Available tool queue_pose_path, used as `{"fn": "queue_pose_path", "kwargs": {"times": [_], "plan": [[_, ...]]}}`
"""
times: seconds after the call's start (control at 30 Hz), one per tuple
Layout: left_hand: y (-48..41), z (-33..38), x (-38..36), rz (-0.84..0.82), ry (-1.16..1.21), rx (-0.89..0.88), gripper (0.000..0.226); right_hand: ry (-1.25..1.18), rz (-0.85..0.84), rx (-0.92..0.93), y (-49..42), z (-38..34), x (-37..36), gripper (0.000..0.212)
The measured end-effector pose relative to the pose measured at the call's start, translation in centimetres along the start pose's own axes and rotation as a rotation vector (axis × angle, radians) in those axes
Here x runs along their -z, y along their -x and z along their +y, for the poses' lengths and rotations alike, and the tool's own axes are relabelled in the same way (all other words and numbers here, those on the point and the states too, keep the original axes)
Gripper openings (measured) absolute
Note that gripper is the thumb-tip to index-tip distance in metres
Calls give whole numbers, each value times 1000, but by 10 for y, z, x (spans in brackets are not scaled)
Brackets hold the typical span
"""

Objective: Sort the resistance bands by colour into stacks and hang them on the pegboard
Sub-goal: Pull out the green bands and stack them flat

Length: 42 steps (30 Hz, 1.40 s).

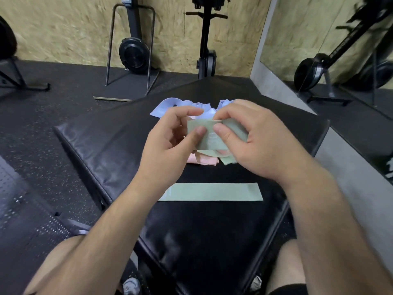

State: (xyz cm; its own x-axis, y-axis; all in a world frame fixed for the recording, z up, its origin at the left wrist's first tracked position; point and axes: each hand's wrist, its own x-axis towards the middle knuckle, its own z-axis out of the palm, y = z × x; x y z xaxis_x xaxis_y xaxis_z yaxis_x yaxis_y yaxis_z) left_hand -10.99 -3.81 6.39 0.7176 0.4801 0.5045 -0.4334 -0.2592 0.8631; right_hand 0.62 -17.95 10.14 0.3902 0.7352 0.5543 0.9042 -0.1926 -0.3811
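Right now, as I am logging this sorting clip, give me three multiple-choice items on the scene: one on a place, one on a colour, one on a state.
1. Where does the flat green band lie?
A. on the floor
B. on the black pad, nearer the person than the pile of bands
C. hung on the wall

2. What colour is the held band?
A. pink
B. green
C. blue

3. How is the held band gripped?
A. pinched by the left hand and the right hand
B. by one hand alone
C. by neither hand

Answers:
1 B: it lies spread flat on the pad, on the person's side of the hands.
2 B: pale green shows between the thumbs.
3 A: both thumbs press it against curled fingers.
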Motion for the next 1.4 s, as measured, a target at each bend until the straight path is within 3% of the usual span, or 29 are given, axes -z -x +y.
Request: {"fn": "queue_pose_path", "kwargs": {"times": [0.17,0.43,0.97,1.4], "plan": [[14,-14,15,-90,-191,101,16,70,-303,-206,5,-13,2,10],[34,-74,63,-125,-352,447,9,-36,-658,-355,7,8,-85,20],[16,-109,97,-172,-602,603,5,-104,-775,-421,-6,40,-152,25],[26,-113,93,-111,-855,494,5,-127,-728,-513,-7,37,-157,30]]}}
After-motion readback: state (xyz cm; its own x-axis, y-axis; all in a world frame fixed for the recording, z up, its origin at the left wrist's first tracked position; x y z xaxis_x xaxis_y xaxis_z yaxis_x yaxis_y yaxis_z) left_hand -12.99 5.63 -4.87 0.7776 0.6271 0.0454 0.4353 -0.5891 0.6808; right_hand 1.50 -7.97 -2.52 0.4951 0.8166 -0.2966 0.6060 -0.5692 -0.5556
